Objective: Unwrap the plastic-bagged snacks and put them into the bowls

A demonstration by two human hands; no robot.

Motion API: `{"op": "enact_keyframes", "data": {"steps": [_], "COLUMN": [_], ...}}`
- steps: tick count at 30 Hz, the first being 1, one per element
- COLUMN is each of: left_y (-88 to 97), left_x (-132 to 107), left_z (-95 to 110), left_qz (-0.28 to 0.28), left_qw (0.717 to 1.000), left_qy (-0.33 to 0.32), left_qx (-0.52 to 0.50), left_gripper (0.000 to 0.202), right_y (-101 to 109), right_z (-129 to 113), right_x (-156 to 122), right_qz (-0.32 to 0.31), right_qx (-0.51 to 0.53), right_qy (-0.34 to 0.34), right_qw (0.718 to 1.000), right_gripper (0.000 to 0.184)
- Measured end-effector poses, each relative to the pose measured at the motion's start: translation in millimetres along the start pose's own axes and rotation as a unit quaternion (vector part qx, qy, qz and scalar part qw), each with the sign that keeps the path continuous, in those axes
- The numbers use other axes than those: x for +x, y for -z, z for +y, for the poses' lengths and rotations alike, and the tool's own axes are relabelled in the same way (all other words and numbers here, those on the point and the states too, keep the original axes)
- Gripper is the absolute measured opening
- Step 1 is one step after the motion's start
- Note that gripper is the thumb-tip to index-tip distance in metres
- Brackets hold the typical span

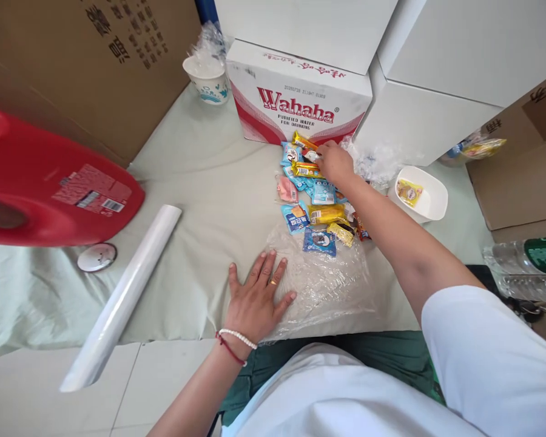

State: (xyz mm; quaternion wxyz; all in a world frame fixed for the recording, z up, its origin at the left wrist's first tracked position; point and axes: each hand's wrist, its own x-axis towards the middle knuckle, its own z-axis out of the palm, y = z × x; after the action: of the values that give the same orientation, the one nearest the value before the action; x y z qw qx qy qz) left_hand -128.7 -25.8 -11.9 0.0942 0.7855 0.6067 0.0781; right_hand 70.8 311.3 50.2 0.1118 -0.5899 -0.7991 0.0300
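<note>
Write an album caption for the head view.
Right hand among wrapped snacks, left hand spread at the edge of clear plastic.

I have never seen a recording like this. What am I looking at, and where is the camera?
There is no machine here, only one person's two bare hands. The single picture comes from a camera on the person's head, looking forward and down.

On the cloth-covered surface lie small wrapped packets, a clear plastic sheet or bag and a white roll. A white bowl holds one yellow packet. A Wahaha box stands behind.

The left hand rests with fingers spread at the plastic's edge, holding nothing. The right hand is among the packets; whether it grips one is hidden.
</note>
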Motion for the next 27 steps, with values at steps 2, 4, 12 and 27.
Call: {"op": "enact_keyframes", "data": {"steps": [2, 4, 12, 27], "left_y": [0.1, 0.0, -3.4, -10.9], "left_x": [0, -2, -13, -9], "left_z": [1, 4, 26, 33], "left_qz": [0.001, 0.001, 0.000, 0.009], "left_qw": [1.000, 1.000, 0.999, 0.995], "left_qy": [0.002, 0.005, 0.044, 0.093], "left_qx": [-0.002, -0.007, -0.023, 0.019], "left_gripper": [0.069, 0.069, 0.065, 0.071], "right_y": [3, 15, 81, 36], "right_z": [-1, 2, 4, -44], "right_x": [9, 2, -135, -267], "right_qz": [0.002, 0.042, -0.118, -0.203], "right_qx": [0.000, 0.008, 0.153, 0.031], "right_qy": [-0.005, -0.006, 0.157, 0.228], "right_qw": [1.000, 0.999, 0.968, 0.952], "right_gripper": [0.034, 0.035, 0.041, 0.044]}}
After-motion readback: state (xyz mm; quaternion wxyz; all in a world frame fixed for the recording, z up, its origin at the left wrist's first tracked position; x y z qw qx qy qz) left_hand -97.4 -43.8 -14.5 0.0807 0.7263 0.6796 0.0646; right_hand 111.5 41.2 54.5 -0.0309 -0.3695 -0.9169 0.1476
